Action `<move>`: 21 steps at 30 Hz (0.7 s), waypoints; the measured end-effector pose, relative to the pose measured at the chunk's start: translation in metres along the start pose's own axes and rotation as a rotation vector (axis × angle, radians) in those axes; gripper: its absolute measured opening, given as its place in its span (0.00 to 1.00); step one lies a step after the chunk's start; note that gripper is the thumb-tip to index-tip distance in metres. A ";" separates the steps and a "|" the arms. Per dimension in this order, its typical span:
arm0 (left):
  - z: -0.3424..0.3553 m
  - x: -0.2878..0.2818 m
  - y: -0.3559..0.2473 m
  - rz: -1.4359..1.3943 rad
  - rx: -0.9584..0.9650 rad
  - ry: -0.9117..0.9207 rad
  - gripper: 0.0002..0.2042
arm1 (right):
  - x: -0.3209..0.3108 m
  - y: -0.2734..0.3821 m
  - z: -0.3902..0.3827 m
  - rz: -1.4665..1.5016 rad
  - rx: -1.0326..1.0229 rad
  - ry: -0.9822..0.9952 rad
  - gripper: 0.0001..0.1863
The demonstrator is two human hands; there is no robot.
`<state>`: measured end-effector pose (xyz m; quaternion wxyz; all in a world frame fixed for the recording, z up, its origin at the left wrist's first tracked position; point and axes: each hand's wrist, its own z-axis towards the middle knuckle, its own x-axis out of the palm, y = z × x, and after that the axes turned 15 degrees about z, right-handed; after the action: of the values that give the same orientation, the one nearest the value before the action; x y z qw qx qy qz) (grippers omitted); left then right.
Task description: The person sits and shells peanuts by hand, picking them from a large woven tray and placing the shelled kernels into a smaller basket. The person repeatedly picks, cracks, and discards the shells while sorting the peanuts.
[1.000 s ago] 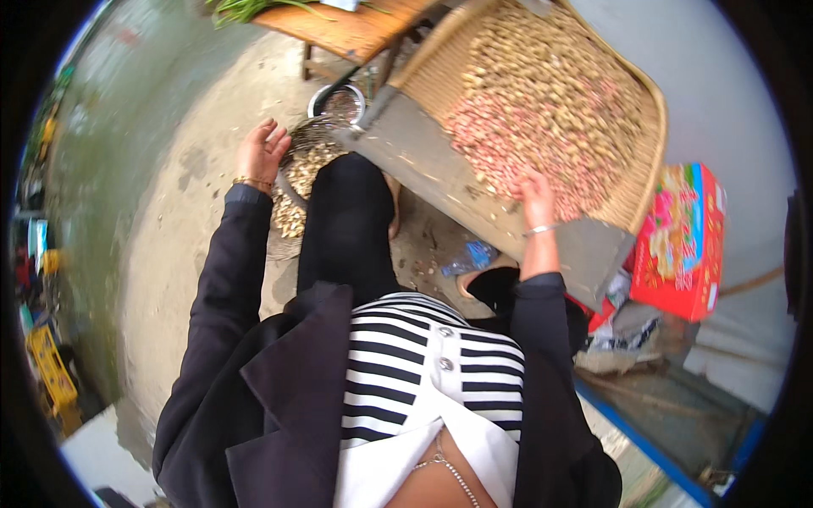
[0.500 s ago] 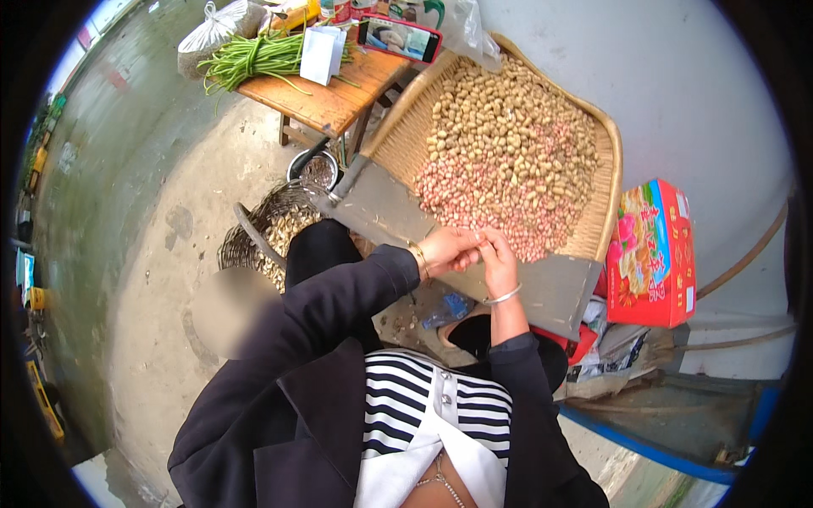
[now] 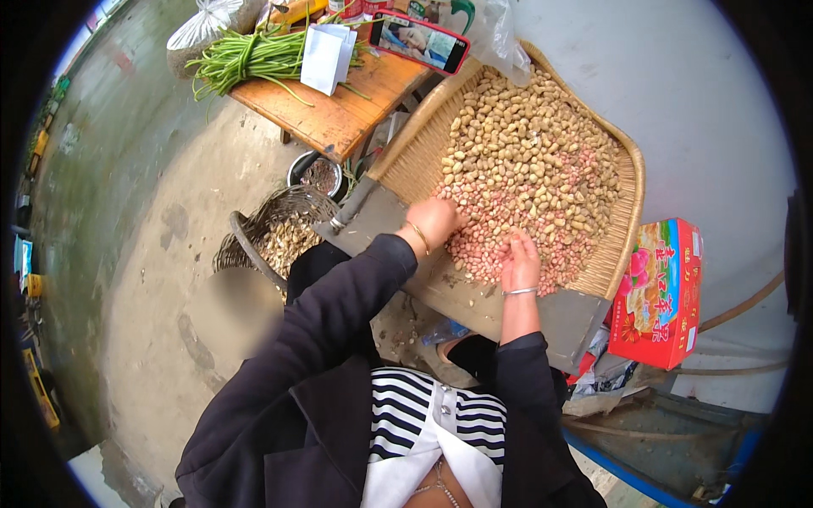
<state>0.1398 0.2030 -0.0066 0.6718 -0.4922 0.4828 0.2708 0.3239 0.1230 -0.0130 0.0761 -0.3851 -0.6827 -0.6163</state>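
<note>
A wide woven winnowing tray (image 3: pixel 628 178) lies tilted in front of me, heaped with pale peanuts in shells (image 3: pixel 525 144) and pinkish shelled kernels (image 3: pixel 491 254) along its near edge. My left hand (image 3: pixel 436 218) rests on the nuts at the tray's near left side, fingers curled into the pile; whether it grips any nuts is hidden. My right hand (image 3: pixel 519 261) lies on the pink kernels near the front edge, fingers loosely together. Both wrists wear bangles.
A wire basket (image 3: pixel 279 233) with peanut shells stands on the ground at my left, a metal bowl (image 3: pixel 315 173) behind it. A wooden table (image 3: pixel 339 114) holds green beans (image 3: pixel 246 55), a white carton and a phone (image 3: pixel 419 41). A red box (image 3: pixel 656 292) stands right.
My left hand came from the shell basket across to the tray. Both hands, together at the front edge half a second ago, now lie apart on the nuts. The view tilted up.
</note>
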 end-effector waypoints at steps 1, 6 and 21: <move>0.004 -0.014 0.004 -0.022 -0.060 -0.067 0.18 | -0.002 0.003 0.005 -0.041 -0.022 0.045 0.12; -0.006 -0.004 0.001 -1.740 -0.608 0.663 0.14 | 0.041 0.000 -0.007 -0.524 -0.205 0.381 0.12; -0.009 -0.020 0.007 -1.605 -0.348 0.262 0.08 | 0.003 -0.050 -0.028 -1.443 -0.242 0.265 0.11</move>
<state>0.1224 0.1998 0.0085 0.5135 -0.8112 0.0105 -0.2794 0.2798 0.1017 -0.0440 -0.3088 0.2306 -0.6786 -0.6253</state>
